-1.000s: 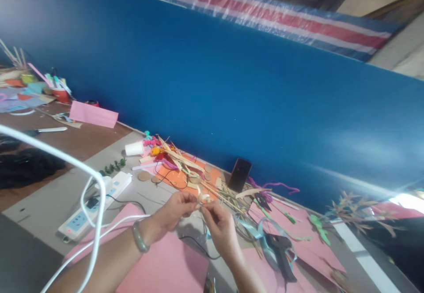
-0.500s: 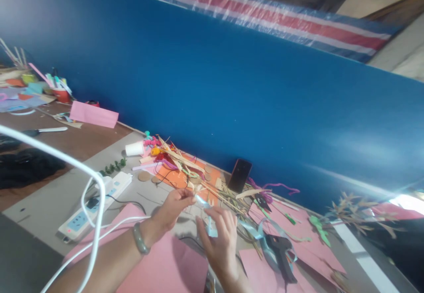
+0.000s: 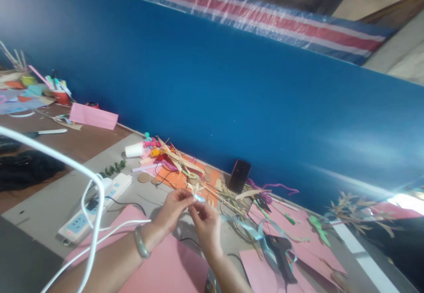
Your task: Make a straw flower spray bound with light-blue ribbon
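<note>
My left hand (image 3: 174,207) and my right hand (image 3: 205,224) meet above the grey table (image 3: 49,204), fingertips pinching a small pale straw piece with a light blue ribbon (image 3: 198,197) between them. The ribbon trails right to a loose blue ribbon loop (image 3: 253,229). A green bangle (image 3: 141,242) sits on my left wrist. Pink paper (image 3: 165,271) lies under my forearms.
A white power strip (image 3: 94,204) with white cables lies at left. A black glue gun (image 3: 281,253) rests at right on pink paper. Straw, orange paper and pipe cleaners (image 3: 179,165), a paper cup (image 3: 134,150) and a dark phone (image 3: 239,174) line the blue wall (image 3: 232,94).
My right hand dropped away with the blue ribbon half a second ago, then came back up to meet my left fingertips at the straw piece.
</note>
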Tool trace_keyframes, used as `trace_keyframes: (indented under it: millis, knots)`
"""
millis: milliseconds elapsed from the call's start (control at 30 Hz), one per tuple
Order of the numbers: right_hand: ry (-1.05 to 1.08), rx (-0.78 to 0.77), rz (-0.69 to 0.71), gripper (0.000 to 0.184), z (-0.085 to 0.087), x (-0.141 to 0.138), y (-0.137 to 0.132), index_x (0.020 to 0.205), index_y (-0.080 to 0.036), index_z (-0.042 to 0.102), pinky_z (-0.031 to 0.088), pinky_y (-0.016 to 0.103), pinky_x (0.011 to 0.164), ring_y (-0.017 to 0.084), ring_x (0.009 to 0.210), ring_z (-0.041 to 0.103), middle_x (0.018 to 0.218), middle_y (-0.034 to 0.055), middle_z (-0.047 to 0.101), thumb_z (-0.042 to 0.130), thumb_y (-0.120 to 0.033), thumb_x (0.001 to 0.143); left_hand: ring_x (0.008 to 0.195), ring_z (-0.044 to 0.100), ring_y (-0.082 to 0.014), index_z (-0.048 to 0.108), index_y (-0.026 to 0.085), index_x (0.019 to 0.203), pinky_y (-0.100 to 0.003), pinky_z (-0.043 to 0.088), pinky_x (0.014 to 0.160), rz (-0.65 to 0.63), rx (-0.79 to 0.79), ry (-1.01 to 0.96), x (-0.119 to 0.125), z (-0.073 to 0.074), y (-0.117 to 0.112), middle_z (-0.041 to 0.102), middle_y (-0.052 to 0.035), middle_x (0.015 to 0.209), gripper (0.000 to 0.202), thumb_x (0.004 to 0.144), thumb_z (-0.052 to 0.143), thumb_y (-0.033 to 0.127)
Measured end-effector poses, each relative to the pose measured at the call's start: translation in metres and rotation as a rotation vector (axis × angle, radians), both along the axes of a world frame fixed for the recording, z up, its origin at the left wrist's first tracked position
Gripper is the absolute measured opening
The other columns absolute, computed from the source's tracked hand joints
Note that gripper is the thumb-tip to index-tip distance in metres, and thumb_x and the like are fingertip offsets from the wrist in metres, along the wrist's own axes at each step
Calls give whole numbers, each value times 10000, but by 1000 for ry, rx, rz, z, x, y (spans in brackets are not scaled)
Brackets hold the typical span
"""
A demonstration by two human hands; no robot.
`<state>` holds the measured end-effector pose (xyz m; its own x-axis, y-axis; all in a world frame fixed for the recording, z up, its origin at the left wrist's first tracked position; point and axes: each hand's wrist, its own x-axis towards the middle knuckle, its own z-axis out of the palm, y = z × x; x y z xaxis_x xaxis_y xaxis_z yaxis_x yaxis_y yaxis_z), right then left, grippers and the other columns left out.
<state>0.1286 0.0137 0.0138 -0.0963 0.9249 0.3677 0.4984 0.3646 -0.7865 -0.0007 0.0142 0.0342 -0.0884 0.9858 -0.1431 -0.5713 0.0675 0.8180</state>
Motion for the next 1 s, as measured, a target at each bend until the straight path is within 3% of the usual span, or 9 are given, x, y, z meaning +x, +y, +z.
trace_keyframes:
  millis: [333,567,867,933,1000]
  knots:
    - [25,-14,52,196,7,-1,-3,758,-197,712,420,253,589,155,581,584,674,9,710,600,-301,881,525,469,-72,611,164,803,-215,323,542,-41,-3,-98,-1,0,2,580,55,621,380,555,876,279]
    - [94,-88,96,200,17,0,-5,754,-192,717,455,268,652,176,664,631,712,29,718,589,-283,878,523,457,-72,650,123,734,-219,321,541,-124,-16,-47,-5,4,1,573,31,601,300,589,851,292]
    - [296,-381,181,270,30,2,-5,675,-161,658,354,214,408,86,403,440,590,11,640,662,-398,804,507,464,-95,601,154,667,-236,312,532,-287,-33,-51,-9,12,-1,524,42,545,266,626,813,311]
    - [206,-292,154,269,31,8,-7,659,-165,655,365,220,429,95,428,448,569,1,617,687,-401,784,508,435,-84,592,157,659,-231,298,532,-285,-49,-39,-9,13,-1,503,52,546,271,618,819,299]
    - [101,-99,53,297,33,16,-7,596,-181,606,357,223,450,95,440,423,506,-30,542,708,-397,773,496,376,-70,587,152,637,-227,267,524,-278,-27,-4,-9,14,-1,462,66,530,276,623,819,300]
